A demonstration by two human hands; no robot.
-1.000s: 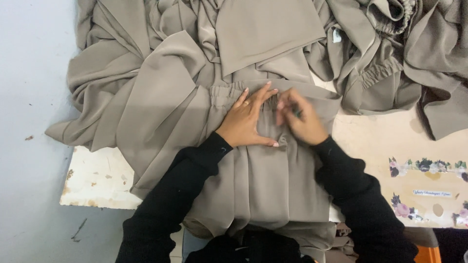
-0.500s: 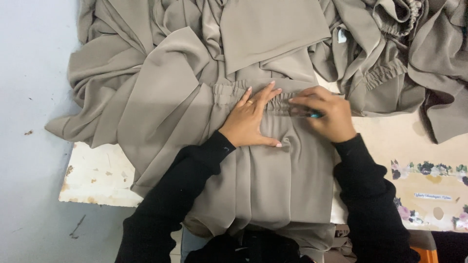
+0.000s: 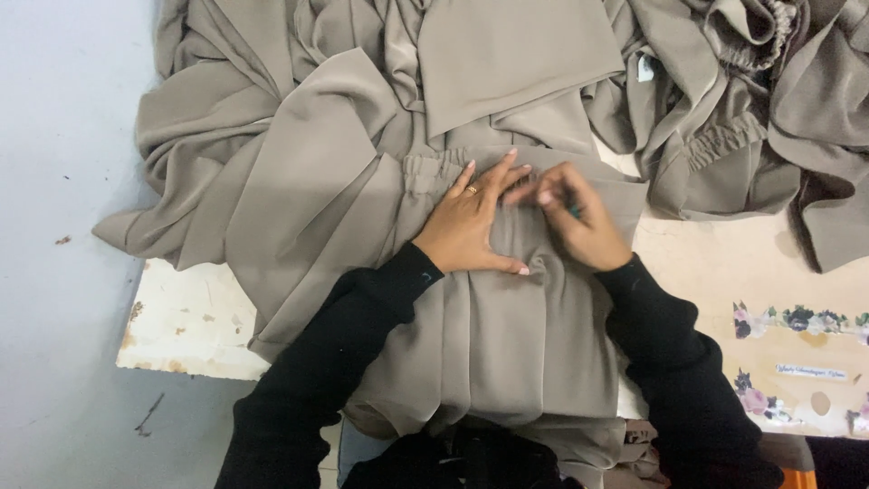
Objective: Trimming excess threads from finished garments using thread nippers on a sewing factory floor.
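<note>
1. Under the fingers of the left hand (image 3: 466, 226), a taupe garment (image 3: 507, 335) of smooth, matte woven cloth is lying flat on the worktop (image 3: 181, 321); the hand is pressing palm-down with fingers spread apart, a ring showing on one of them.
2. Just beyond those fingertips, a gathered elastic band (image 3: 430, 167) is running across the cloth in small tight ruffles.
3. Just beside them, the right hand (image 3: 575, 217) is curling over the same garment with fingers drawn together; something small and teal is peeping out from the hand, too hidden to name, and whether it is being pinched I cannot tell.
4. Beneath the heel of both hands, the cloth is falling in soft lengthwise folds and is draping over the near worktop edge toward the person.
5. Farther out from the fingers, a heap of matching fabric (image 3: 299, 109) is piling up in broad folds, and another ruffled piece (image 3: 715, 149) is lying to the right.
6. Off the right wrist, bare pale worktop is showing, with a floral printed card (image 3: 801, 362) near the edge.
7. Off the left wrist, a chipped white corner of the worktop is lying open, with grey floor (image 3: 63, 272) beyond it.
</note>
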